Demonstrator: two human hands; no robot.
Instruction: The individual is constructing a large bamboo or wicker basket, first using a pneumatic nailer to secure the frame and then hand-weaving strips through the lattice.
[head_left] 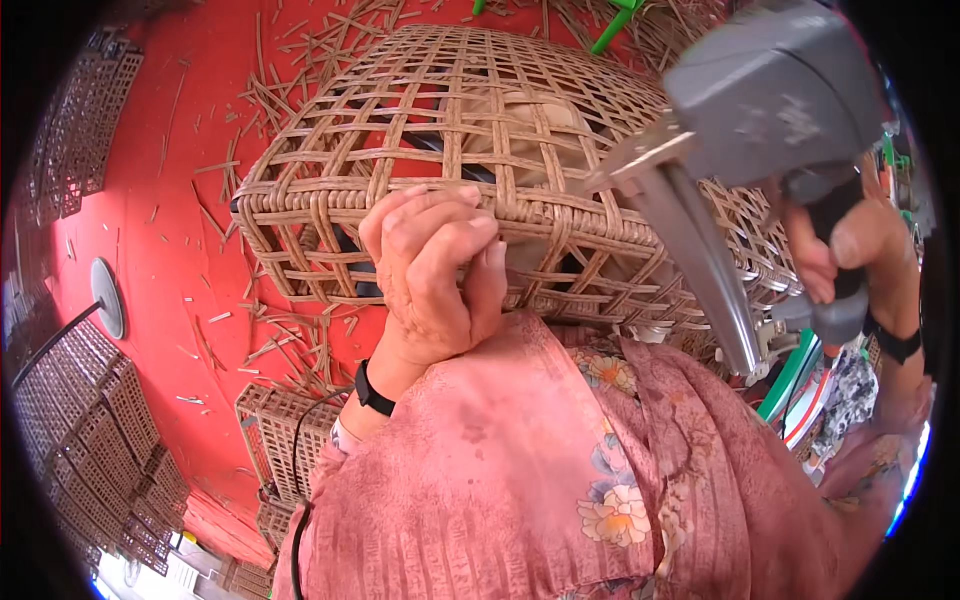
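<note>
We see a woven rattan basket (470,130), open lattice with a thick braided rim, lying on our lap above the red floor (170,230), its long axis running left to right. Our left hand (435,270) is clenched on the rim. Our right hand (850,255) grips a grey staple gun (760,110), its metal nose pointing down-left at the rim. Cut rattan slivers (270,340) litter the floor beside the basket's left edge.

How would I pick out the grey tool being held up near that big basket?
Start at the large woven basket resting over the red floor. At its right edge the right hand has its grip around a dark handle; above it sits the grey stapler gun, a blocky body with a long metal nose slanting down. It is the only smooth grey plastic-and-metal thing among all the tan wicker.
</note>
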